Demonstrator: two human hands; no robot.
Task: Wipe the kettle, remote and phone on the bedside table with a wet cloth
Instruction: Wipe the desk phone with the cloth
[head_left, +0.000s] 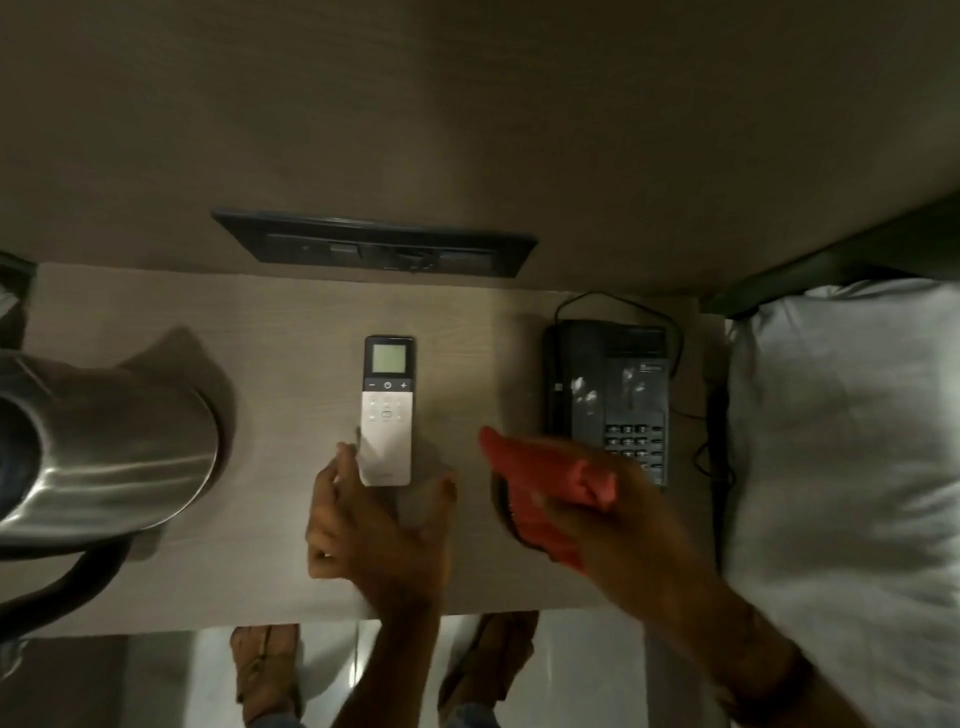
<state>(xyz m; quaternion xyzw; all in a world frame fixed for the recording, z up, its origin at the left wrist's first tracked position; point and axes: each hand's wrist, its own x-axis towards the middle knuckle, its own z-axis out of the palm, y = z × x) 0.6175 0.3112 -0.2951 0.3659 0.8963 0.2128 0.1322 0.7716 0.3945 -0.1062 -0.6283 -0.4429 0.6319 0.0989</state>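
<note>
Head view, looking down on the pale wood-grain bedside table (270, 332). The slim white remote with a small grey screen (387, 410) lies flat at the centre. The brushed-steel kettle with a black handle (104, 447) stands at the left edge, and the black corded desk phone (610, 395) sits at the right, beside a white pillow (841, 441).

My left hand (374, 525) is spread open, its fingertips (347, 457) at the remote's near corner; I cannot tell whether they have closed on it. My right hand (618, 525) is clenched around the bunched red cloth (545, 488), held over the table between remote and phone.

Risks, as I judge them:
- a loose pinch at one corner may let the remote slip or skid towards the kettle;
- a dripping cloth may wet the remote's buttons or the phone keypad;
- a wide sweep may snag the phone's cord (696, 431).
</note>
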